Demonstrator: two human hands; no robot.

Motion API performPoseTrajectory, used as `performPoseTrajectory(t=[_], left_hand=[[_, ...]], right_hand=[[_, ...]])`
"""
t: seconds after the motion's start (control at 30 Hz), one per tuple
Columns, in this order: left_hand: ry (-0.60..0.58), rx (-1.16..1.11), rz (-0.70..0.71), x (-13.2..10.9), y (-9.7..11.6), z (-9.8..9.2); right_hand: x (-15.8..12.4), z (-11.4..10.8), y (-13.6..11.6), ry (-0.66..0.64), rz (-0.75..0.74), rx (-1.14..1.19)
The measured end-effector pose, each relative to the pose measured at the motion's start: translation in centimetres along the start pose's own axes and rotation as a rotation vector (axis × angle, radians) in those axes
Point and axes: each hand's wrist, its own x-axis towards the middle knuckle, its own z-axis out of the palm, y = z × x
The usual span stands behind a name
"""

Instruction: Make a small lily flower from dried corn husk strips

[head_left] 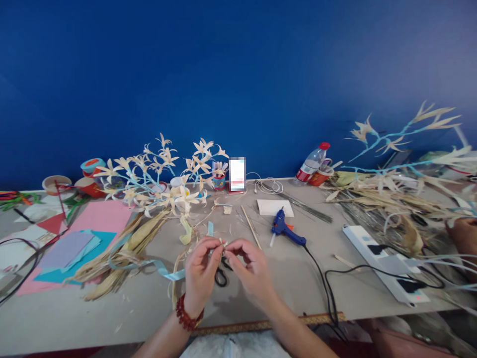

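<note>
Over the middle of the table, my left hand (201,268) and my right hand (251,268) meet at the fingertips. Both are closed in a pinch on a small pale strip (224,243), which looks like dried husk; most of it is hidden by the fingers. Beneath them, the black handle loops of scissors (221,279) show in part. Just left of my left hand a light blue ribbon (169,271) curls across a bundle of dried husks (121,268). Behind, pale husk flowers (164,169) on blue-wrapped stems stand in cups.
A blue glue gun (286,228) lies right of my hands, its cord running toward a white power strip (383,266). A bottle (311,164) leans near the wall beside a lit phone (237,174). Coloured paper (106,216) lies left. Another person's hand (462,236) is at the right edge.
</note>
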Motion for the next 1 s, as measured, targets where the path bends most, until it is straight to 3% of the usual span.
performPoseTrajectory(t=[0.5,0.77,1.0], left_hand=[[-0.069,-0.421,-0.362,-0.1,-0.4,0.1],[-0.201,-0.485,-0.381,0.2,0.3,0.1],[-0.23,-0.36,-0.276,0.3,0.3,-0.4]], right_hand=[[-0.3,0.3,0.7,-0.01,0.101,0.146],[-0.5,0.2,1.1,0.006,0.047,0.136],[-0.6,0.0,1.2,0.007,0.015,0.129]])
